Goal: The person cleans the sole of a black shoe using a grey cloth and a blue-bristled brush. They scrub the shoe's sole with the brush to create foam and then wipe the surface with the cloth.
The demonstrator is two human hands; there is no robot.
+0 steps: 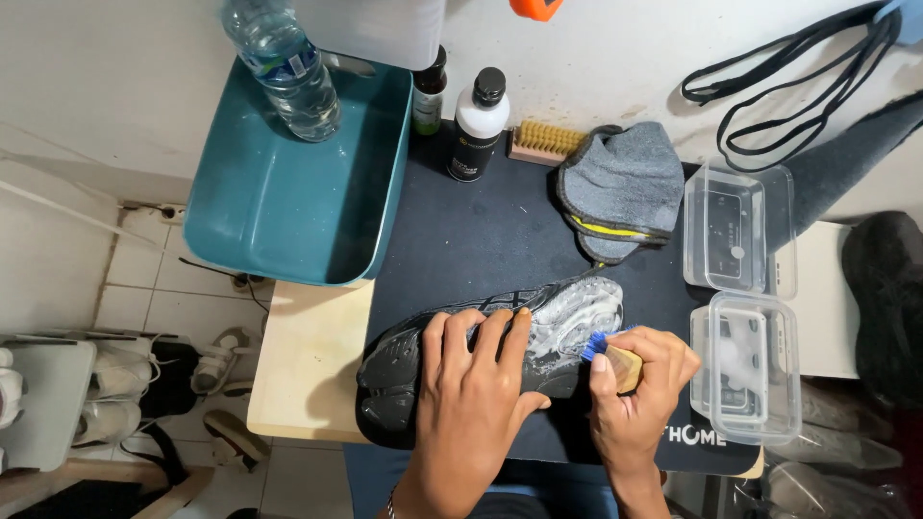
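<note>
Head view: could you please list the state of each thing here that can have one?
Black shoe: on its side, toe end lathered with white foam.
Brush: gripped in the right hand, blue bristles against the foam.
Left hand: pressed flat on the shoe.
White bottle: upright, black cap on.
Teal tub: holds no water.
Water bottle: upright, standing in the tub.
Grey cloth: crumpled.

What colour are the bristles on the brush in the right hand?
Blue bristles on a wooden-handled brush, seen in the head view.
</note>
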